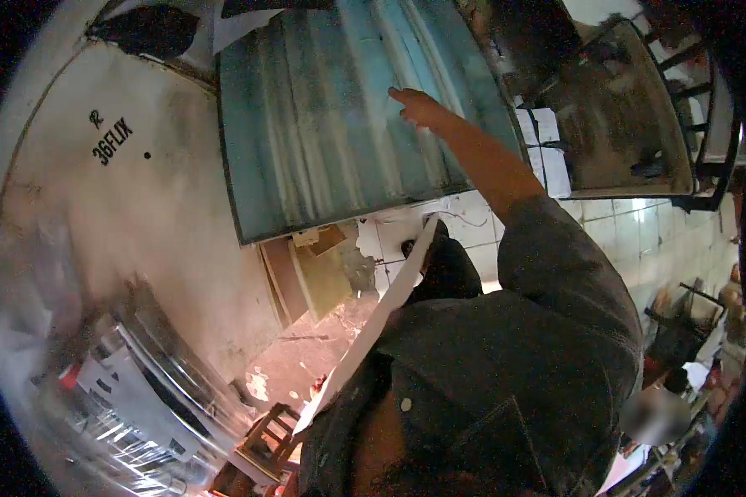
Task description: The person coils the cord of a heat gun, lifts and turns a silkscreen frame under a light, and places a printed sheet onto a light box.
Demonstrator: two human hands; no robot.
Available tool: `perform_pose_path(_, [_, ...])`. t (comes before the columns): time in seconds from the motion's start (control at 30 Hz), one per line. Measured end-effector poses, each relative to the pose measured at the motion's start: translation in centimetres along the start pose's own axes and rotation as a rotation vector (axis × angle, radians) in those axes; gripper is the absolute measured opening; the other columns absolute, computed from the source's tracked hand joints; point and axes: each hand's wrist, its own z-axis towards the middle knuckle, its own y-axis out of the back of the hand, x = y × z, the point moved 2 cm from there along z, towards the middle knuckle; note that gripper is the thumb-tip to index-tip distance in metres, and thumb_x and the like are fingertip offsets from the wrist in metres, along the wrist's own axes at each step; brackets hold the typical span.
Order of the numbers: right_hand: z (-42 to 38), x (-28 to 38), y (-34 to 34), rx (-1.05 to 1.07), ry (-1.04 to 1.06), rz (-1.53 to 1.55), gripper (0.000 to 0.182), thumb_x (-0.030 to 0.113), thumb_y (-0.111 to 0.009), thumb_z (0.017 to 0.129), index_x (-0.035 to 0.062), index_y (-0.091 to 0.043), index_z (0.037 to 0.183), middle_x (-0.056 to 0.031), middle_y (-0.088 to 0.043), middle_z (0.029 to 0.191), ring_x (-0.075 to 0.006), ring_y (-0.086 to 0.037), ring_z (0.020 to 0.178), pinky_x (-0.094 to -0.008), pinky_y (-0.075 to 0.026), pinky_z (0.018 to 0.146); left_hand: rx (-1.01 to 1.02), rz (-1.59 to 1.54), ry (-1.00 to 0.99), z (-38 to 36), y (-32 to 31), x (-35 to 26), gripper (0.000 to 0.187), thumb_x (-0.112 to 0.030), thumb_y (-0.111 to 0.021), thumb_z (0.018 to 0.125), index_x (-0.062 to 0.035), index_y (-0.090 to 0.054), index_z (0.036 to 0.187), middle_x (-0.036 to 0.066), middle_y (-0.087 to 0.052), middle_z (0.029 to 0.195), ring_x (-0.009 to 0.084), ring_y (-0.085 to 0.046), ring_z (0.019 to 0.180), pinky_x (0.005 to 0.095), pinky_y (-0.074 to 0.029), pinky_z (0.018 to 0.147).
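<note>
My right hand (416, 108) reaches over a large framed blue-green panel (323, 124) with pale streaks across it. Its index finger points forward and nothing shows in the hand. Low at the left of my body, the fingertips of my left hand (317, 384) curl over the edge of a long white sheet (371, 333). Seen nearly edge-on, that sheet slants from beside my chest toward the panel's near edge. The rest of my left hand is hidden behind it.
A white board (170, 199) with black lettering stands left of the panel. Clear plastic wrapping (153, 398) and a small wooden stool (264, 443) are at lower left. White stacks (545, 149) lie beside a brown-topped table (617, 124). Another person (655, 414) is at lower right.
</note>
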Motion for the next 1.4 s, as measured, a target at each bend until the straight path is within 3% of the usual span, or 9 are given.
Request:
perform_pose_path(0.33, [2.4,-1.2,-0.2,-0.093,-0.125,-0.047,0.107,0.071,-0.056,0.081,0.0123,-0.006,0.156,-0.0148,-0.047,0.142,-0.0288,-0.054,0.119,-0.0525,-0.044,0.087,-0.055,-0.088,0.021,-2.2,2.0,4.6,0.021,-0.011,-0.058,0.088,-0.0026,-0.066,0.105,0.013,-0.065,0.113,0.0274,-0.06,0.107,0.042,-0.044,0.101])
perform_pose_path(0.67, [3.1,-1.7,0.5,-0.087,-0.062,-0.022,0.104,0.066,-0.056,0.085,0.008,-0.005,0.155,-0.0177,-0.049,0.14,-0.0321,-0.062,0.108,-0.0557,-0.038,0.095,-0.062,-0.112,0.031,-2.2,1.9,5.4,0.02,-0.012,-0.059,0.087,-0.0032,-0.065,0.105,0.012,-0.065,0.111,0.0266,-0.059,0.107,0.0415,-0.044,0.101])
perform_pose_path(0.87, [1.3,-2.1,0.9,-0.102,-0.046,0.187,0.088,0.058,-0.052,0.092,0.0059,-0.015,0.153,-0.0173,-0.064,0.12,-0.0267,-0.062,0.107,-0.0583,-0.025,0.105,-0.049,-0.07,0.042,-1.2,1.5,4.2,0.02,-0.012,-0.06,0.087,-0.0036,-0.065,0.105,0.012,-0.064,0.11,0.0262,-0.059,0.106,0.0412,-0.044,0.101])
perform_pose_path(1.0, [-1.1,-0.3,-0.9,-0.153,-0.094,0.366,0.082,0.056,-0.051,0.092,0.0018,-0.026,0.149,-0.0196,-0.064,0.119,-0.0279,-0.061,0.11,-0.0529,-0.031,0.105,-0.036,-0.048,0.039,-0.4,1.0,3.2,0.02,-0.012,-0.06,0.087,-0.0039,-0.065,0.105,0.011,-0.064,0.109,0.0258,-0.059,0.106,0.041,-0.044,0.101])
perform_pose_path(1.1, [0.6,-3.2,-1.1,-0.467,0.007,0.004,0.082,0.056,-0.05,0.092,0.0012,-0.026,0.149,-0.0247,-0.058,0.128,-0.0332,-0.057,0.117,-0.0459,-0.038,0.102,-0.023,-0.031,0.025,0.1,0.8,2.2,0.02,-0.013,-0.06,0.087,-0.004,-0.065,0.105,0.011,-0.064,0.108,0.0256,-0.059,0.105,0.0409,-0.043,0.101])
perform_pose_path(1.17, [-1.4,-1.6,-2.0,-0.418,0.098,-0.37,0.082,0.055,-0.048,0.093,0.0017,-0.024,0.15,-0.0277,-0.053,0.133,-0.0373,-0.054,0.121,-0.0442,-0.042,0.101,-0.019,-0.025,0.025,0.4,0.5,1.8,0.02,-0.013,-0.061,0.087,-0.0042,-0.065,0.105,0.011,-0.064,0.108,0.0254,-0.059,0.105,0.0408,-0.043,0.101])
perform_pose_path(1.23, [-3.7,0.4,-3.0,-0.393,0.061,-0.442,0.082,0.055,-0.047,0.093,0.0021,-0.023,0.151,-0.0296,-0.048,0.138,-0.0409,-0.052,0.124,-0.0447,-0.042,0.101,-0.016,-0.02,0.03,0.7,0.2,1.6,0.02,-0.013,-0.061,0.087,-0.0043,-0.065,0.105,0.011,-0.064,0.107,0.0253,-0.059,0.105,0.0407,-0.043,0.101])
perform_pose_path(1.3, [-4.3,2.2,-3.4,-0.4,-0.079,-0.213,0.082,0.055,-0.047,0.093,0.0024,-0.022,0.151,-0.0306,-0.044,0.141,-0.0441,-0.049,0.126,-0.0475,-0.04,0.103,-0.015,-0.023,0.031,1.0,-0.2,1.6,0.02,-0.013,-0.061,0.087,-0.0044,-0.065,0.105,0.011,-0.064,0.107,0.0251,-0.059,0.105,0.0406,-0.043,0.101])
perform_pose_path(1.4, [-2.6,2.2,-3.4,-0.408,-0.04,-0.416,0.052,0.033,-0.046,0.097,0.014,-0.039,0.145,-0.0391,-0.029,0.144,-0.0523,-0.056,0.112,-0.0509,-0.051,0.091,-0.008,-0.035,0.031,1.7,-0.9,1.8,0.02,-0.013,-0.061,0.087,-0.0046,-0.065,0.105,0.01,-0.064,0.106,0.0249,-0.059,0.105,0.0405,-0.043,0.101])
